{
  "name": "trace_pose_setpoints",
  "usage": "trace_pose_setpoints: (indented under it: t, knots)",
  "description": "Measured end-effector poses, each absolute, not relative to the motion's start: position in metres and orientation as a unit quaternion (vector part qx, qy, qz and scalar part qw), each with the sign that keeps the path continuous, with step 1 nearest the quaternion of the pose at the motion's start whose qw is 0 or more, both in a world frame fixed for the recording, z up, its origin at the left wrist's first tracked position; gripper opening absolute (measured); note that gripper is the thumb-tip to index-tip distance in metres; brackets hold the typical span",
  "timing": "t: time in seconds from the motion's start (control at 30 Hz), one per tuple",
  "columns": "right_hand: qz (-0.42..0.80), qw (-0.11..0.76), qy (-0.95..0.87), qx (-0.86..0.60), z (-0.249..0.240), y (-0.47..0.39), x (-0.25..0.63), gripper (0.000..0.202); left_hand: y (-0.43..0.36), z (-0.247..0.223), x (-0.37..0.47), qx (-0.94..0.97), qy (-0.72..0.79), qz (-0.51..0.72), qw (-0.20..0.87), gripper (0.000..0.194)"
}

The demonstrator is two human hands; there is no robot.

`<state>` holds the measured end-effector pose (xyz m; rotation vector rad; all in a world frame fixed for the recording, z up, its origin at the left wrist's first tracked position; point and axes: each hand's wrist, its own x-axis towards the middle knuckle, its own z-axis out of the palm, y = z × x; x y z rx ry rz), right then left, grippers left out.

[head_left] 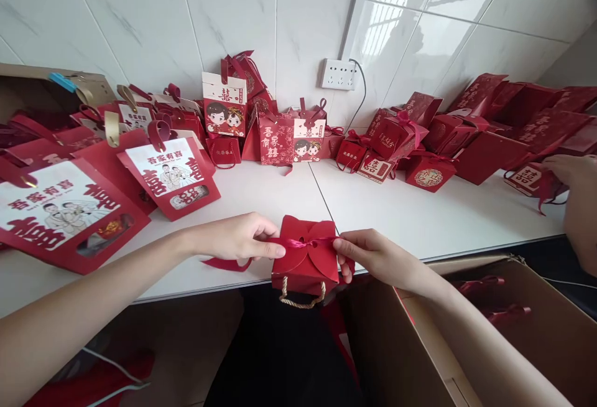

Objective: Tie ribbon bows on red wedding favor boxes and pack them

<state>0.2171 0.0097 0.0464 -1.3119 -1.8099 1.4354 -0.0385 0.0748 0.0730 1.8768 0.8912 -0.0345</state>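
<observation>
A red gift box [305, 264] with curved closing flaps sits at the front edge of the white table [261, 192]. A gold rope handle [302, 304] hangs down its near side. Across its top runs a dark red ribbon [305, 243], crossed in a knot at the middle. My left hand [247, 237] pinches the ribbon at the box's left side, and a loose ribbon tail lies on the table below that hand. On the box's right side, my right hand [361, 251] pinches the other ribbon end.
Red bags with printed couples [170, 173] crowd the left. Small red boxes [396, 136] are piled on the right, below a wall socket [338, 74]. An open cardboard box [448, 357] stands below the table's front right. Another person's hand [576, 189] touches a red box at far right.
</observation>
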Motion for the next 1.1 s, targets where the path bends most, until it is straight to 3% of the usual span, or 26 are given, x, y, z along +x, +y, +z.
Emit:
trace_pose_setpoints:
  t: [0.2,0.33,0.57,0.9,1.03,1.1]
  knots:
    - [0.617,0.29,-0.583,-0.442,0.034,0.016,0.22,0.038,0.069,0.046,-0.046,0.657,0.352,0.095,0.66,0.037]
    - [0.672,0.292,-0.533,-0.424,0.025,0.022,0.223,0.033,0.06,0.029,-0.042,0.586,0.386,0.198,0.684,0.034]
    - [0.594,0.252,-0.592,-0.483,0.045,0.025,0.233,0.033,0.056,0.038,-0.042,0.627,0.412,0.172,0.638,0.033]
    - [0.541,0.368,-0.656,-0.375,0.06,0.019,0.197,0.018,0.051,0.05,-0.043,0.687,0.43,0.1,0.577,0.034]
    - [0.426,0.412,-0.696,-0.405,0.048,0.022,0.18,0.019,0.043,0.062,-0.047,0.753,0.444,0.122,0.471,0.022]
    - [0.373,0.435,-0.711,-0.408,0.042,0.023,0.174,0.018,0.039,0.068,-0.048,0.797,0.442,0.132,0.388,0.028]
